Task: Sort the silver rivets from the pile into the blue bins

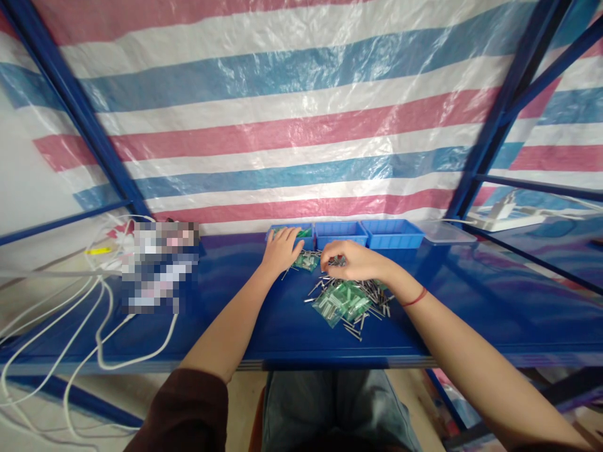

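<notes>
My left hand point(281, 250) reaches over the left blue bin point(309, 243), fingers stretched out and slightly apart at its front rim. Green packets point(304, 232) show inside that bin beside my fingertips. Just below the hand, another small green packet point(308, 262) lies among thin metal pieces. My right hand point(360, 261) is curled over the back of a pile of nails or screws point(354, 333), its fingers bent downward and together. What its fingertips grip, if anything, is hidden. Clear and green plastic packets point(343, 302) with pale pieces inside lie on the pile.
A middle blue bin point(342, 236) and a right blue bin point(392, 237) stand in the row, with a clear plastic lid point(445, 232) beside them. White cables point(106, 320) hang over the left of the blue table point(221, 282). A power strip point(506, 220) is at right.
</notes>
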A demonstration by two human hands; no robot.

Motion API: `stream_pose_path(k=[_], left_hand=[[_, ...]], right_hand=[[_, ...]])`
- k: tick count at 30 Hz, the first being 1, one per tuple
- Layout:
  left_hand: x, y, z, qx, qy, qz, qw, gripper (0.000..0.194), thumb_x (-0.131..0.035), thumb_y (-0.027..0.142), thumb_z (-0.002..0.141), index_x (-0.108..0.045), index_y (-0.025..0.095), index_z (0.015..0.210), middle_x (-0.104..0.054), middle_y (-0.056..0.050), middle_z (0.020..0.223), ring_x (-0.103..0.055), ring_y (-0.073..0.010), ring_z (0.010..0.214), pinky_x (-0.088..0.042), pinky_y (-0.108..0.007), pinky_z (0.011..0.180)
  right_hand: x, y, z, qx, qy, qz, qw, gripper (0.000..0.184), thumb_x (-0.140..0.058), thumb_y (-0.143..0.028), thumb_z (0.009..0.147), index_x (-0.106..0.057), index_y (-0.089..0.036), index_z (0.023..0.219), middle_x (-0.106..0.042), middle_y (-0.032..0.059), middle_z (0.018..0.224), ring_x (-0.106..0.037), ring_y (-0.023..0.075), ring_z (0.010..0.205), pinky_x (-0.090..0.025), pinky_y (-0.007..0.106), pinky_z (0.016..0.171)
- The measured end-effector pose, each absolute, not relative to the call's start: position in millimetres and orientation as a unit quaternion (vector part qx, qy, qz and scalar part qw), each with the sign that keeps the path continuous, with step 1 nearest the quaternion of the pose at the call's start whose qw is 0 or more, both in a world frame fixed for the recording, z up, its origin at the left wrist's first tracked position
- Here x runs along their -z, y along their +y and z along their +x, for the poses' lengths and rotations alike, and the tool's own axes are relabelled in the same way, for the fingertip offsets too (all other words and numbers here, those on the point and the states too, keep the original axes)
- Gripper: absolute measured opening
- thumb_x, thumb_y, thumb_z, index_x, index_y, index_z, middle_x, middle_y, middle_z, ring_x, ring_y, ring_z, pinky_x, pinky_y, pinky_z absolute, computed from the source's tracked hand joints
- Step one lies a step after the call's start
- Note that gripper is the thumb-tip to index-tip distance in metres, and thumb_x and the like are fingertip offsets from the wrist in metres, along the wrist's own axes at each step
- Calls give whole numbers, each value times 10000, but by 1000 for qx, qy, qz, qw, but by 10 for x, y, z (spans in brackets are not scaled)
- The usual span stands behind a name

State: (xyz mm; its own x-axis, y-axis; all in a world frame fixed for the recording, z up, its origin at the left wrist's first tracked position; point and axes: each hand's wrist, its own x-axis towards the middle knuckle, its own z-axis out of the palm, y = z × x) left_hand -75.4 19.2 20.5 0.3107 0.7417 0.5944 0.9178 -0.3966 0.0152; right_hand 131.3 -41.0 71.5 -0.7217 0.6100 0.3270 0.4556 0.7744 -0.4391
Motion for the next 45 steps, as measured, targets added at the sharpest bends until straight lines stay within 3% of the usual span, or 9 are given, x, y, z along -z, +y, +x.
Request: stream_pose_path(k=[2, 6, 11, 20, 24, 28, 35, 40, 45], left_hand=[[-210, 182, -749, 262, -518, -798, 159, 428, -324, 388, 904, -426, 226, 1287, -494, -60, 1309, -392, -227, 1233, -188, -444, 1073], [-227, 162, -750, 272, -504, -803, 164, 429, -339, 395, 900, -445, 207, 1271, -517, -70, 1280, -409, -232, 1212, -223, -431, 1060], [-235, 165, -785, 298, -480, -808, 168, 417, -377, 380, 890, -484, 160, 1229, -571, -96, 1184, -472, -228, 1132, -326, -377, 999], [-299, 75, -661, 422, -442, -789, 54, 300, -430, 324, 882, -578, 156, 1079, -629, -90, 1094, -539, -197, 1064, -379, -350, 970], [-385, -67, -556, 456, -399, -792, -67, 294, -445, 361, 871, -598, 178, 1044, -647, -66, 1054, -570, -186, 1010, -411, -339, 933], [-372, -128, -469, 456, -380, -758, -270, 345, -471, 425, 843, -606, 161, 1018, -667, -63, 950, -615, -168, 873, -475, -289, 798], [-356, -106, -418, 462, -348, -715, -392, 320, -597, 378, 760, -602, 140, 974, -660, -70, 933, -613, -143, 763, -475, -245, 642], [-334, -51, -433, 522, -335, -706, -343, 194, -575, 322, 782, -577, 140, 850, -652, -44, 812, -606, -134, 727, -473, -241, 645], [-388, -103, -494, 558, -359, -742, -102, 114, -530, 267, 825, -563, 163, 856, -636, -35, 837, -595, -145, 800, -470, -277, 736]], right_hand=[[-713, -462, 1302, -190, -930, -252, 191, 136, -603, -284, 714, -679, -195, 784, -659, 5, 815, -582, 134, 769, -424, 248, 720], [-641, -477, 1272, -179, -956, -214, 89, 377, -710, -452, 616, -695, -192, 889, -664, 38, 877, -588, 158, 802, -425, 260, 738], [-530, -373, 1270, -148, -958, -232, 85, 407, -716, -474, 621, -681, -153, 870, -653, 72, 885, -573, 185, 843, -401, 289, 782], [-466, -251, 1251, -82, -912, -334, 222, 96, -588, -219, 746, -562, -170, 825, -613, 38, 790, -548, 158, 723, -371, 270, 678], [-499, -228, 1240, -96, -857, -371, 344, 132, -490, -126, 703, -517, -170, 824, -580, 29, 788, -522, 147, 708, -378, 274, 684], [-517, -228, 1208, -153, -776, -423, 443, 148, -463, -161, 670, -471, -184, 815, -536, 4, 745, -490, 143, 675, -378, 275, 650], [-479, -238, 1139, -220, -742, -385, 504, 125, -487, -211, 688, -453, -186, 805, -498, -11, 727, -479, 137, 687, -386, 276, 655], [-496, -294, 1090, -198, -717, -406, 531, 214, -523, -346, 740, -465, -187, 872, -539, 15, 793, -501, 147, 708, -396, 278, 653], [-543, -353, 1087, -183, -686, -464, 529, 361, -447, -512, 795, -472, -183, 649, -485, -13, 589, -452, 129, 586, -348, 266, 591]])
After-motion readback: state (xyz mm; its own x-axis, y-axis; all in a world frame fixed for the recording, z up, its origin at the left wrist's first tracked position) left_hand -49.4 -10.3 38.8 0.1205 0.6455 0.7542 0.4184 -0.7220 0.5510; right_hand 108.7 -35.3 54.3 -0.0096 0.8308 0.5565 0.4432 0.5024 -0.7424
